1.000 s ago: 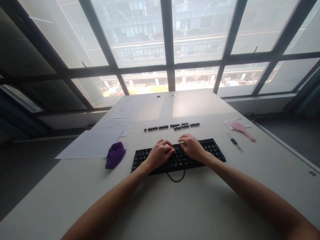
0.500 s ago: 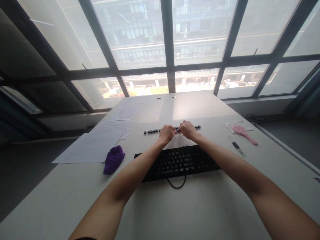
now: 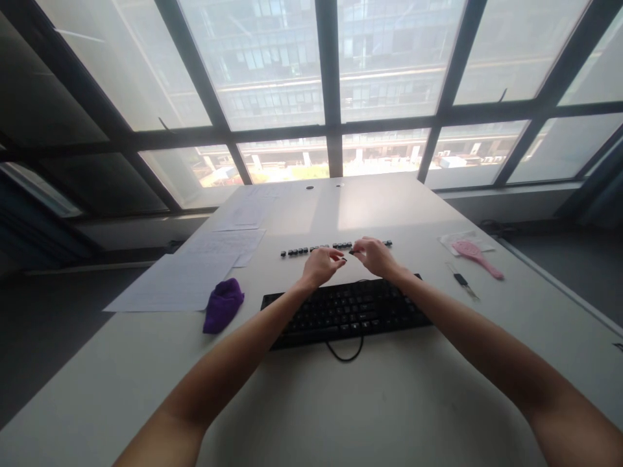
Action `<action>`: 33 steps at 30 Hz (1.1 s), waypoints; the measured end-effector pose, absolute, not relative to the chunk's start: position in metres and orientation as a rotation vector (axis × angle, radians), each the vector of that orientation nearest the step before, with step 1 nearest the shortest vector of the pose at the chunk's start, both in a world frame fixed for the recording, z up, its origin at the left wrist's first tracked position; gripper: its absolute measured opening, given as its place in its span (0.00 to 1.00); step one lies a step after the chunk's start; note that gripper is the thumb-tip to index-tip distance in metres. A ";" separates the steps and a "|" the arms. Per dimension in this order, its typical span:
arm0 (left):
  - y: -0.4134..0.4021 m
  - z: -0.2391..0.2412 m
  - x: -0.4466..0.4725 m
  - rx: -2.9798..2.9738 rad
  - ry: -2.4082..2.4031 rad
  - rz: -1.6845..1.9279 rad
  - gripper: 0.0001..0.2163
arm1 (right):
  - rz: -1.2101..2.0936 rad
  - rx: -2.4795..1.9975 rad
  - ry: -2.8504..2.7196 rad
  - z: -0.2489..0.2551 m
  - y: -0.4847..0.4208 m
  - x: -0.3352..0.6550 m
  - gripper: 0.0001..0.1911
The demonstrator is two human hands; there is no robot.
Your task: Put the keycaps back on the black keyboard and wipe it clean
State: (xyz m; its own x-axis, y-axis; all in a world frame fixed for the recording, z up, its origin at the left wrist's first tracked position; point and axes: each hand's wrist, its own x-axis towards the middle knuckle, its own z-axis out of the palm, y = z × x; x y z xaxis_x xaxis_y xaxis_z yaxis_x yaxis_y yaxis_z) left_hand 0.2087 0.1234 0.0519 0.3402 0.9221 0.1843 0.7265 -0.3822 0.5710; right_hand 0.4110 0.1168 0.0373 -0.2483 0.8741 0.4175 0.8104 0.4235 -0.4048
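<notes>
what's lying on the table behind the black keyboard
A row of loose black keycaps lies behind the keyboard. The left hand and right hand cover its middle, each pinching a small dark piece.

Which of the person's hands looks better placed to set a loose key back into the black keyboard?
Probably the right hand: its fingertips seem to pinch a small black keycap from the row of loose black keycaps, just beyond the black keyboard. The left hand hovers alongside, apparently empty.

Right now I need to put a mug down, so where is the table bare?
Bare table lies in front of the keyboard, between the forearms. More lies beyond the row of keycaps toward the window, and between the keyboard and the pink brush. Crowded: the papers and purple cloth at left.
</notes>
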 end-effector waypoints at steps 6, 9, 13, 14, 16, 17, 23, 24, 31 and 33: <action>0.065 0.047 0.199 2.058 1.151 0.705 0.08 | 0.529 -1.309 -1.805 0.025 0.052 0.424 0.01; 0.057 0.042 0.201 2.053 1.118 0.688 0.08 | 0.621 -1.313 -1.769 0.018 0.033 0.426 0.03; 0.056 0.037 0.203 2.074 1.109 0.700 0.08 | 0.668 -1.280 -1.746 0.014 0.023 0.426 0.03; 0.056 0.036 0.204 2.086 1.108 0.706 0.08 | 0.670 -1.264 -1.751 0.014 0.023 0.425 0.03; 0.056 0.035 0.204 2.111 1.111 0.714 0.08 | 0.661 -1.242 -1.763 0.013 0.022 0.425 0.03; 0.055 0.034 0.204 2.127 1.118 0.719 0.08 | 0.652 -1.237 -1.767 0.012 0.022 0.425 0.03; 0.051 0.032 0.205 2.213 1.153 0.775 0.07 | 0.624 -1.229 -1.793 0.013 0.020 0.424 0.04; 0.050 0.031 0.205 2.217 1.146 0.785 0.07 | 0.619 -1.225 -1.801 0.013 0.020 0.424 0.04; 0.045 0.025 0.205 2.259 1.122 0.913 0.06 | 0.585 -1.192 -1.863 0.012 0.019 0.422 0.05; 0.045 0.023 0.205 2.278 1.112 0.932 0.05 | 0.575 -1.182 -1.876 0.011 0.018 0.423 0.05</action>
